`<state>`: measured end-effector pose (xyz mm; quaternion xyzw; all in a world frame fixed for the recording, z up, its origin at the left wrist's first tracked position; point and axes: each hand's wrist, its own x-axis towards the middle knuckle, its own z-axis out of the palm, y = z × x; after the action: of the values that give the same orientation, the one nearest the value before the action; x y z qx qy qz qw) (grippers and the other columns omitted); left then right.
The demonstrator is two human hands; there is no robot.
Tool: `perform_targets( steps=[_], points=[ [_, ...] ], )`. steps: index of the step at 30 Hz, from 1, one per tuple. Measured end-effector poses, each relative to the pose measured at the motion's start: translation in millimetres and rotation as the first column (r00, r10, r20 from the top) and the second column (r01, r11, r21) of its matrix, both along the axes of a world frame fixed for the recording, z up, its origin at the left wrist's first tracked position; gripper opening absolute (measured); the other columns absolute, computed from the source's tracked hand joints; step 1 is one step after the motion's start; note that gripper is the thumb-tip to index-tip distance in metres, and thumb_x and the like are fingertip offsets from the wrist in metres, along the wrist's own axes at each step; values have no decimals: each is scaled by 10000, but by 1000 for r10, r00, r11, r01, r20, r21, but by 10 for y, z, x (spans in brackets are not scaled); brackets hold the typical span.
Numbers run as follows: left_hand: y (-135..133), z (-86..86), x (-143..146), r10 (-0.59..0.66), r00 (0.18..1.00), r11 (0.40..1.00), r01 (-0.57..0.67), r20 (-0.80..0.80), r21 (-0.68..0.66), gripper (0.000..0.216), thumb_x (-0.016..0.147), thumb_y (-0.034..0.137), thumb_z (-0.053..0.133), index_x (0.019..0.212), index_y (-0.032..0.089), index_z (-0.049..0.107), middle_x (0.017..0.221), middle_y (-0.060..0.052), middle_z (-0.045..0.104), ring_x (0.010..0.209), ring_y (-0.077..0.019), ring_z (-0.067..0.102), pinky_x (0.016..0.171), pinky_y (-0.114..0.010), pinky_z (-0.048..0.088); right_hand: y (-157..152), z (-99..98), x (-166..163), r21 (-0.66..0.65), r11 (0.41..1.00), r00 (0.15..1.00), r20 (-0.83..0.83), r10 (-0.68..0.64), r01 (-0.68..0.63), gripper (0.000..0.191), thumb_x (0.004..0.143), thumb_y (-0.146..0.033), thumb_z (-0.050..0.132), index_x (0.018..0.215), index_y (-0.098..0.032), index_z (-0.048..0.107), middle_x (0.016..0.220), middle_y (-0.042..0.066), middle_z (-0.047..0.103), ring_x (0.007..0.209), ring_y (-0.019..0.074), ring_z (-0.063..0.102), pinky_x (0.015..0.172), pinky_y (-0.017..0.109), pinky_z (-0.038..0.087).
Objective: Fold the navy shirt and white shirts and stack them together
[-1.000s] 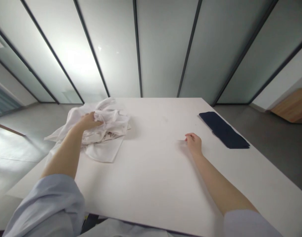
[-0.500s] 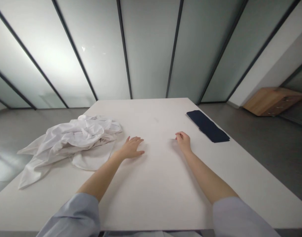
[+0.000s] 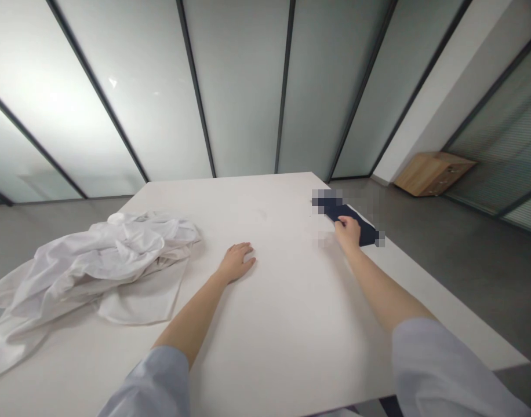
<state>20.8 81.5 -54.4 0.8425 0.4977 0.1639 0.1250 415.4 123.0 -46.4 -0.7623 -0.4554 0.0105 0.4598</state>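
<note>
My left hand [image 3: 236,263] lies palm down on the white table [image 3: 274,324], fingers apart and nothing in it. To its left is a crumpled heap of white cloth [image 3: 117,255], which it does not touch. My right hand [image 3: 349,233] is over the near left edge of a flat, dark navy folded cloth [image 3: 368,233]. Its fingers are curled into a pinch, and whatever is between the fingertips is too small to make out. Blocky blurring covers parts of the navy cloth.
Frosted glass panels [image 3: 239,87] with dark frames stand behind the table. A wooden cabinet [image 3: 433,172] is on the grey floor at the right. Some of the white heap reaches the table's left edge.
My right hand has gone right and away from me, from bare tabletop to the navy cloth, still pinched. My left hand has settled lower on the table. The view has turned right.
</note>
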Motion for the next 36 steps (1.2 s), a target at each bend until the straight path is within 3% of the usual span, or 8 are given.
perform_targets(
  steps=[3, 6, 12, 18, 21, 24, 31, 36],
  points=[
    [-8, 2, 19, -1, 1000, 1000, 1, -13, 5, 409, 872, 375, 521, 1214, 175, 621, 1386, -114, 554, 1309, -231, 480, 1134, -407, 318, -70, -38, 508, -242, 964, 964, 263, -44, 110, 584, 775, -386, 529, 1288, -110, 569, 1408, 239, 449, 1309, 409, 356, 1040, 565, 279],
    [-20, 12, 31, 9, 1000, 1000, -9, -29, -5, 407, 870, 374, 520, 1220, 191, 616, 1402, -109, 538, 1313, -239, 473, 1130, -428, 322, -157, -147, 727, -455, 880, 948, 319, 18, 137, 653, 825, -529, 485, 1350, -144, 542, 1428, 232, 434, 1324, 445, 328, 1033, 607, 261],
    [-19, 1, 45, -6, 999, 1000, 7, -52, 29, 409, 876, 372, 506, 1232, 193, 598, 1394, -116, 540, 1309, -251, 470, 1125, -447, 317, -233, -158, 200, -503, 860, 891, 426, 155, 91, 597, 839, -510, 511, 1315, -158, 581, 1285, 230, 530, 1196, 406, 482, 987, 555, 347],
    [-60, 7, 66, -3, 1000, 998, 2, 10, 67, 563, 860, 427, 545, 1359, 179, 468, 1437, -131, 485, 1334, -253, 433, 1129, -425, 306, -438, -177, -940, -398, 864, 832, 328, 447, -307, 555, 807, -484, 622, 1247, -145, 638, 1215, 232, 572, 1112, 382, 545, 970, 521, 388],
    [-106, 37, 78, -14, 998, 994, 6, 68, 112, 763, 807, 523, 605, 1447, 196, 348, 1495, -135, 408, 1379, -265, 369, 1134, -427, 296, -520, -145, -1352, -240, 647, 641, 114, 759, -724, 401, 876, -447, 543, 1161, -198, 676, 1159, 138, 647, 1068, 277, 598, 963, 422, 434],
    [-131, 45, 96, -36, 999, 993, 32, 31, 118, 821, 739, 598, 652, 1422, 218, 400, 1502, -131, 396, 1384, -304, 354, 1150, -474, 256, -492, -83, -1497, -90, 514, 513, 38, 858, -853, 283, 878, -381, 530, 1017, -210, 707, 1040, 88, 700, 978, 223, 630, 912, 369, 467],
    [-72, 16, 115, 225, 974, 971, -221, -26, 94, 643, 857, 519, 516, 1402, 188, 432, 1510, -154, 387, 1415, -343, 291, 1149, -534, 227, -203, -190, -1318, 40, 763, 736, -237, 634, -645, 247, 789, -401, 518, 765, -205, 667, 755, 43, 702, 747, 205, 640, 754, 333, 488],
    [-28, 56, 62, 263, 958, 963, -254, -112, 85, 512, 870, 385, 497, 1333, 168, 519, 1484, -140, 435, 1384, -326, 355, 1125, -502, 300, -216, -255, -1304, 50, 743, 694, -319, 645, -667, 253, 765, -431, 535, 757, -214, 664, 717, 31, 693, 725, 207, 636, 730, 322, 469]
  ],
)
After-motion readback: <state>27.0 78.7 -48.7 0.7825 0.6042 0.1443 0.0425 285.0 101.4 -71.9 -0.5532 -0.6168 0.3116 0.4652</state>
